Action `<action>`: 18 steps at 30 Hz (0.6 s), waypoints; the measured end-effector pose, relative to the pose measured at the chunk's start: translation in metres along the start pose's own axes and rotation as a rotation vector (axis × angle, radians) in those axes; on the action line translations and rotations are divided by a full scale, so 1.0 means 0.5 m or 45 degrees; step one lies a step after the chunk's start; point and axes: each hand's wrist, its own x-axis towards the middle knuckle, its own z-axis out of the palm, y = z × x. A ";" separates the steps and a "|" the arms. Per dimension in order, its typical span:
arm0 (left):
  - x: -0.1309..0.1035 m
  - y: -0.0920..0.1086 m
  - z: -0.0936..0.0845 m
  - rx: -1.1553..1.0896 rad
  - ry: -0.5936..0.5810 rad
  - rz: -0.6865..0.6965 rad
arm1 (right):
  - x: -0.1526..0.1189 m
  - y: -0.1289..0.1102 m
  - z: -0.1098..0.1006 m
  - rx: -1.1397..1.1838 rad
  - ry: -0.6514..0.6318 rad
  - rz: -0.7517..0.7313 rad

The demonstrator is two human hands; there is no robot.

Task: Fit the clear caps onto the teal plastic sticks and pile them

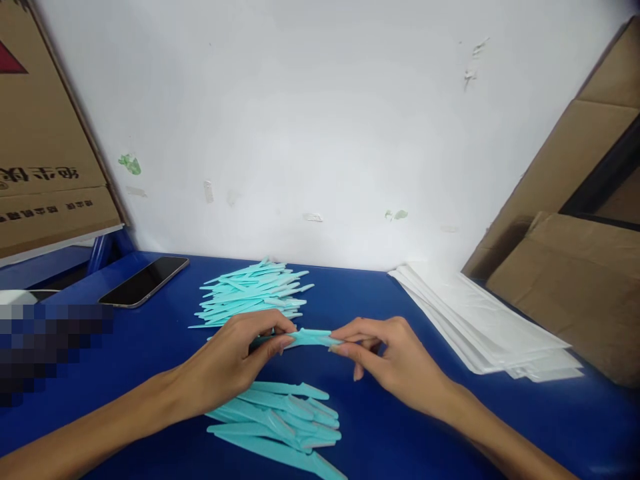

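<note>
My left hand (235, 357) and my right hand (387, 357) meet over the blue table (150, 347), and both pinch the same small bundle of teal plastic sticks (309, 337), one hand at each end. Beyond the hands lies a larger heap of teal sticks (255, 292). Nearer to me, under my left wrist, a second pile of wider teal pieces (285, 420) rests flat on the table.
A dark phone (145, 281) lies at the back left. A stack of white clear bags (490, 327) sits at the right, with brown cardboard (575, 280) behind it. A cardboard box (45, 133) stands at the far left against the white wall.
</note>
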 end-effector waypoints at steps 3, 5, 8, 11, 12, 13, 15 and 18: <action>-0.001 -0.001 0.001 0.007 0.022 0.037 | -0.002 0.000 0.006 0.037 0.032 0.010; -0.002 -0.002 -0.001 0.030 0.029 0.062 | -0.003 0.001 0.008 0.042 0.035 0.030; -0.003 -0.003 -0.001 0.072 0.013 0.083 | -0.005 0.001 0.010 -0.005 -0.008 0.041; 0.000 -0.012 -0.002 0.136 0.005 0.114 | -0.003 0.001 0.008 -0.156 -0.038 -0.012; 0.003 -0.018 -0.005 0.178 0.024 0.134 | -0.002 0.000 0.004 -0.257 -0.028 -0.039; 0.006 -0.027 -0.011 0.235 0.067 0.155 | 0.000 0.000 -0.002 -0.379 -0.005 -0.073; 0.015 -0.048 -0.029 0.389 0.193 0.175 | 0.004 -0.001 -0.020 -0.635 0.071 -0.121; 0.028 -0.089 -0.069 0.625 0.370 0.091 | 0.008 -0.002 -0.064 -0.876 0.131 -0.045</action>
